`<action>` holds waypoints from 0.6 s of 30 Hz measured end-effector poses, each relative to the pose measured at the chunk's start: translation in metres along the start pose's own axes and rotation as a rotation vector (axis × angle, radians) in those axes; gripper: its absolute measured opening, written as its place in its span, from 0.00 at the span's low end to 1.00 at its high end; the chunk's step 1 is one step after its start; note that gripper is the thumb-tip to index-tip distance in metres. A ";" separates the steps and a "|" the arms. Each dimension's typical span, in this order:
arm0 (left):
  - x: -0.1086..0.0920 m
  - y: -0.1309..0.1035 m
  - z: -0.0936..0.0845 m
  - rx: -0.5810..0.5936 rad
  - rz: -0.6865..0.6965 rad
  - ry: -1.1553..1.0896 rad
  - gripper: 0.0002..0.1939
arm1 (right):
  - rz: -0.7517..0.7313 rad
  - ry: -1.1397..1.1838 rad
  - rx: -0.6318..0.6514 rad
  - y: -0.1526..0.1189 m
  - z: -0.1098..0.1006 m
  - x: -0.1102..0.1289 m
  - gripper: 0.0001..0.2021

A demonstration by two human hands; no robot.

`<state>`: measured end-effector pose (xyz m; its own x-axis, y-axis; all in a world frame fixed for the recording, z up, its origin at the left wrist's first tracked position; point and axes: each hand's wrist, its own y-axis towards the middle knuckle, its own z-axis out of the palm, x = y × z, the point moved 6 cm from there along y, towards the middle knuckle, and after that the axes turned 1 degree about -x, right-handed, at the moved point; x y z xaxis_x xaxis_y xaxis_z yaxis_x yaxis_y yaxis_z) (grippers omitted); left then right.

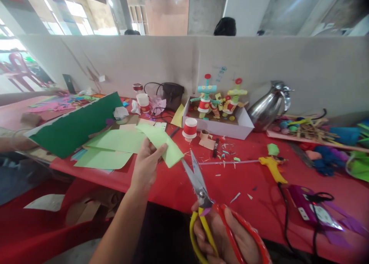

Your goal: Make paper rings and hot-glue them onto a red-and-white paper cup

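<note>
Between the thumb and fingers of my left hand [146, 166] is a folded piece of light green paper [163, 143], raised over the table. My right hand [227, 235] grips a pair of scissors [200, 189] with one yellow and one red handle. Their blades are parted and point up toward the paper's lower right corner; whether they touch it I cannot tell. Flat on the table left of my left hand lie more light green sheets [106, 156]. Beyond the scissors stands a red and white paper cup [190, 128], with paper scraps [226, 154] strewn to its right.
A white box [219, 130] holds paper-cup figures [205, 102]. Behind it leans a steel jug [266, 106]. A yellow glue gun [272, 168] and a purple box-shaped device [309, 208] with cables lie right. At left, a green board [77, 125] stands near another person's arm [20, 139].
</note>
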<state>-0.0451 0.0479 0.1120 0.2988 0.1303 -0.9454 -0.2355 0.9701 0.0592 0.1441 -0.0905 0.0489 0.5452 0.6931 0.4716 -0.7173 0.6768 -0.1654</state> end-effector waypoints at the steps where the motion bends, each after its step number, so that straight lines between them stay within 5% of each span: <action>1: 0.000 -0.001 0.001 0.020 -0.002 0.012 0.27 | 0.004 0.008 0.006 0.000 0.000 0.000 0.29; 9: 0.002 -0.009 0.003 0.204 0.004 0.086 0.29 | 0.002 0.051 0.084 0.002 0.002 0.004 0.35; 18: -0.001 -0.018 0.007 0.272 -0.062 0.007 0.32 | 0.022 0.124 0.121 -0.002 -0.002 0.002 0.34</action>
<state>-0.0345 0.0321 0.1145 0.2983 0.0683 -0.9520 0.0407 0.9956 0.0842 0.1477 -0.0904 0.0485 0.5730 0.7376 0.3572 -0.7724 0.6317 -0.0654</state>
